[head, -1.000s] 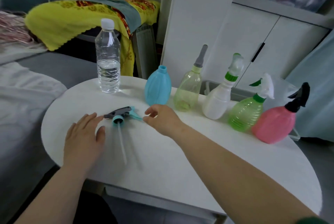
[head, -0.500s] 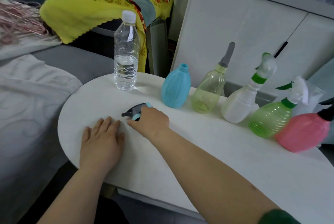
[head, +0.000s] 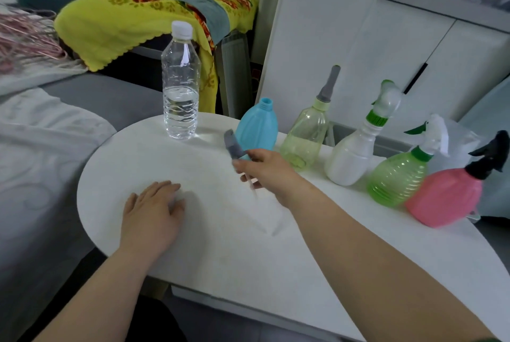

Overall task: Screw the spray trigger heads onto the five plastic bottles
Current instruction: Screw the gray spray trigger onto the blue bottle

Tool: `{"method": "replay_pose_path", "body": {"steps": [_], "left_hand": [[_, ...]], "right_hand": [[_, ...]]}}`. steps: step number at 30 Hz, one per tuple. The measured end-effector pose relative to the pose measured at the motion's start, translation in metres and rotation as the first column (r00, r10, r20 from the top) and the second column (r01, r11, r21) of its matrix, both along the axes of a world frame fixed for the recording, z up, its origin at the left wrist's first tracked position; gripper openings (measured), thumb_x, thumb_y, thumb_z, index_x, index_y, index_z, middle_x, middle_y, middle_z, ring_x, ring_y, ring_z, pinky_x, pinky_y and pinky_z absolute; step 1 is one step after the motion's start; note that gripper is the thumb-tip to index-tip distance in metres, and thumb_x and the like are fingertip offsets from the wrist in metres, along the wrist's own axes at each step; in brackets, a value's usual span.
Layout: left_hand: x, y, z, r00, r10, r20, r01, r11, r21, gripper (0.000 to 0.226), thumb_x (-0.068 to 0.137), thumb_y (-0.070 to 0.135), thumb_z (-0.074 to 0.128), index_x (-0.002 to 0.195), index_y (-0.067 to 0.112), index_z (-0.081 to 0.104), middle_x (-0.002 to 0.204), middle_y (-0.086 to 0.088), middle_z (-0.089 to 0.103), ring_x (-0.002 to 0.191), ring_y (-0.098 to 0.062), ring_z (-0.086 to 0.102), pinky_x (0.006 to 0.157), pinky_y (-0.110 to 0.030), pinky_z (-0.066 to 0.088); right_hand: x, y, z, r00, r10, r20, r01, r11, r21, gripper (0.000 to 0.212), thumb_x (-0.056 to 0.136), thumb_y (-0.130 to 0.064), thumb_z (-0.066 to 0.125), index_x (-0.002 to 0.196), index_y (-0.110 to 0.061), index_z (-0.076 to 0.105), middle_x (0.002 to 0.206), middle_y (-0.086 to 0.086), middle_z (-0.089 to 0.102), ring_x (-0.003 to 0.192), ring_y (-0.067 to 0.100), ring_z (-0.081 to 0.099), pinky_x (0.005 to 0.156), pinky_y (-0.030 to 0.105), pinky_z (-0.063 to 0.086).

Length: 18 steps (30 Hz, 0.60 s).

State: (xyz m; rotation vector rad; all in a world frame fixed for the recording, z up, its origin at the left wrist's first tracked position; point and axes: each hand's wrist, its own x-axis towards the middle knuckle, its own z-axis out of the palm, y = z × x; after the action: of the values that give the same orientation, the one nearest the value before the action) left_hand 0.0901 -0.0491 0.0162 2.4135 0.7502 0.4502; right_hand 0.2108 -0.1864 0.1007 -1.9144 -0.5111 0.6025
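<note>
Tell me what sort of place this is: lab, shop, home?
Probably a home, likely a bedroom or living room: grey bedding at the left, a draped yellow floral cloth, and white cupboard doors behind the white table.

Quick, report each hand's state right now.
Left hand: open, resting flat on the table.
Right hand: holding the spray trigger head, lifted off the table.
</note>
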Motion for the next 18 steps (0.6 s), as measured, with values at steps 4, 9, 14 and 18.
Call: {"method": "replay_pose_path", "body": {"steps": [4,9,14,18], "left_hand": [[0.025,-0.019,0.021,0.987,-0.056,0.151,0.066,0.996,-0.065,0.035,0.084,0.018,0.054,0.118,0.013,0.053,0.131,-0.008,0.052,0.123,-0.026,0.044,0.107,-0.037,0.025],[0.078,-0.035,0.047,0.972,-0.104,0.210,0.139,0.977,-0.159,0.052,0.082,0.022,0.058,0.130,0.015,0.039,0.140,-0.007,0.041,0.128,-0.024,0.037,0.104,-0.032,0.027],[0.133,-0.041,0.072,0.959,-0.114,0.258,0.169,0.965,-0.201,0.070,0.076,0.028,0.066,0.134,0.016,0.029,0.143,-0.008,0.034,0.129,-0.026,0.034,0.104,-0.039,0.030],[0.166,-0.043,0.084,0.940,-0.037,0.339,0.141,0.947,-0.288,0.060,0.078,0.035,0.061,0.131,0.021,0.036,0.141,-0.004,0.038,0.128,-0.021,0.036,0.101,-0.037,0.032]], "right_hand": [[0.012,-0.036,0.017,1.000,-0.014,-0.024,0.016,0.996,0.088,0.019,0.082,-0.016,0.057,0.101,-0.014,0.052,0.083,-0.004,0.058,0.071,0.008,0.057,0.066,0.022,0.047],[0.028,-0.077,0.024,0.997,-0.075,-0.004,0.075,0.988,0.134,0.022,0.082,-0.008,0.055,0.103,-0.015,0.052,0.088,-0.001,0.060,0.075,0.011,0.058,0.071,0.025,0.047],[0.042,-0.111,0.023,0.995,-0.098,0.000,0.096,0.968,0.233,0.018,0.082,-0.007,0.054,0.089,-0.024,0.054,0.087,0.000,0.061,0.075,0.011,0.058,0.068,0.023,0.047],[0.052,-0.131,0.018,0.990,-0.143,-0.006,0.138,0.945,0.295,0.017,0.082,-0.007,0.053,0.089,-0.023,0.056,0.084,0.001,0.064,0.070,0.009,0.060,0.067,0.024,0.048]]}}
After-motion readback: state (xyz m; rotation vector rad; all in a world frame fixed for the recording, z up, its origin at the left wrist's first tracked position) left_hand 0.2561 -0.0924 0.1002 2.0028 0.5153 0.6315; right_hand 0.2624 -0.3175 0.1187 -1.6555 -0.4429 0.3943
